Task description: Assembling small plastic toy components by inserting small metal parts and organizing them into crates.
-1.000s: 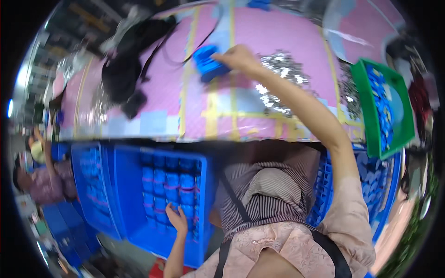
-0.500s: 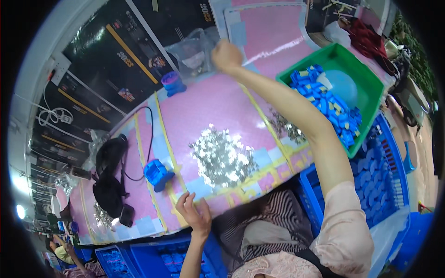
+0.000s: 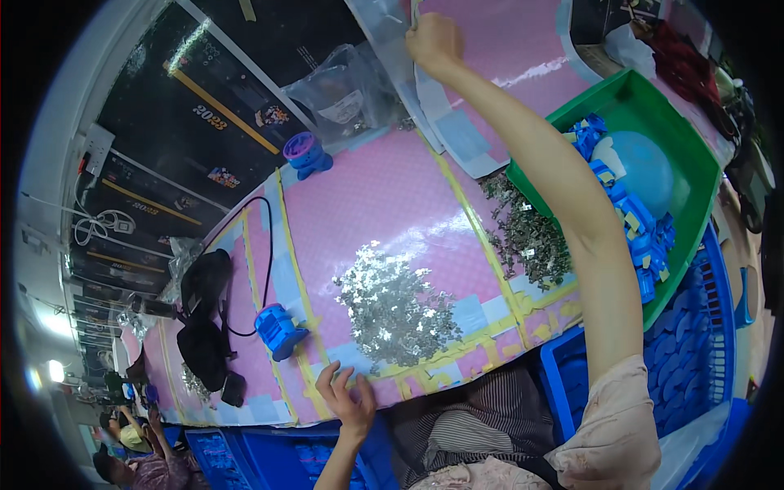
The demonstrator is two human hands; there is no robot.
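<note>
My right arm stretches across the work table to its far side. There my right hand [image 3: 435, 42] is closed in a fist beside the edge of a pink panel with a pale blue border [image 3: 523, 41]; its fingertips are hidden, so what it holds, if anything, does not show. My left hand [image 3: 347, 400] hovers at the near table edge, fingers loosely bent and apart, nothing in it. Between the hands lies a heap of small shiny silver pieces [image 3: 396, 310] on the pink tabletop [image 3: 351, 196]. A blue plastic part [image 3: 280, 331] stands up-left of my left hand.
A green tray [image 3: 694, 196] with blue parts sits right, beside a pile of small dark pieces [image 3: 535, 237]. Blue crates [image 3: 563, 367] stand below the table edge. A purple-topped blue part [image 3: 306, 155], clear bag [image 3: 339, 102] and black bag [image 3: 204, 327] lie further off. People sit far left.
My right hand has moved farther away and slightly right, from near the clear bag to the pink panel's edge. More of the dark pile shows. My left hand stays nearly in place.
</note>
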